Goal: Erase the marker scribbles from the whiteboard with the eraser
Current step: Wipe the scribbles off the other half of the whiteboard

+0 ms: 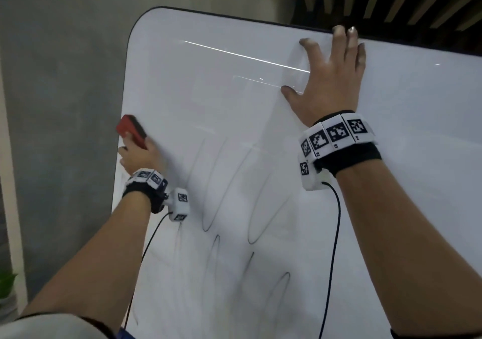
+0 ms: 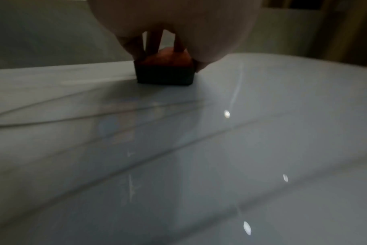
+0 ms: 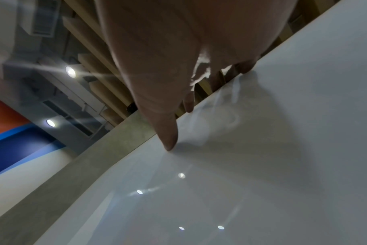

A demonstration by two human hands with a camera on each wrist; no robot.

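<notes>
1. Head view: a whiteboard stands upright, glossy and white. The left hand grips a red eraser with its dark pad against the board's left edge. The right hand lies flat and spread on the board near its top edge, holding nothing, likely steadying it. Looping black scribbles fill the middle and lower board, just right of the eraser; the upper part looks clean. Judged from this, erasing is under way and the next move calls for sweeping the eraser rightward and downward over the loops.
2. Left wrist view: fingers curl round the eraser, pad pressed on the board. Faint curved scribbles run nearby.
3. Right wrist view: the hand's straight fingertips touch the board near its edge.
4. No brand or readable writing appears; the wristbands carry only black-and-white coded squares.
</notes>
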